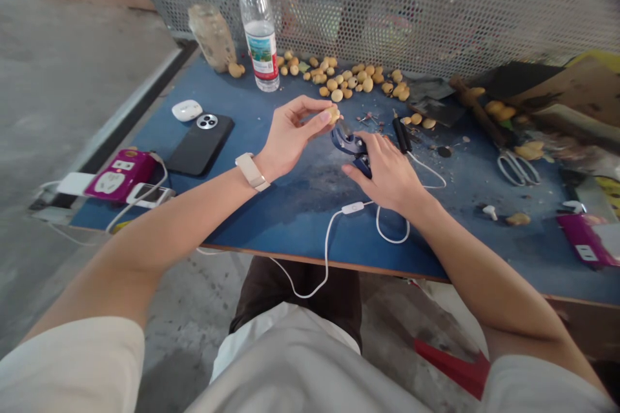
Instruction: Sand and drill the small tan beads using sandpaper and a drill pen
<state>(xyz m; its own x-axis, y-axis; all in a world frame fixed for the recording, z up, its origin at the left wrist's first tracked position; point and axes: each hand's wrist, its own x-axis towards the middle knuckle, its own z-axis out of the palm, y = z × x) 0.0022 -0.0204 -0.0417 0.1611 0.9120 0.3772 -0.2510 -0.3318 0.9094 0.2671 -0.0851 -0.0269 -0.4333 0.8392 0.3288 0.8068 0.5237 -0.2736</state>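
Note:
My left hand [290,132] pinches a small round tan nut [333,115] between thumb and fingertips, held just above the blue table [290,206]. My right hand [387,168] is wrapped round the handles of a dark blue plier-like tool [349,142], whose jaws point up toward the nut and sit right beside it. A pale watch band circles my left wrist. A white earphone cable [334,232] runs under my right hand and off the table's front edge.
Several loose tan nuts [349,80] lie at the back by a water bottle [259,26] and a jar [212,35]. A phone [201,142], white case [186,110] and pink power strip [120,173] sit left. Scissors [518,166], a black-handled tool [401,134] and clutter lie right. Mesh fence behind.

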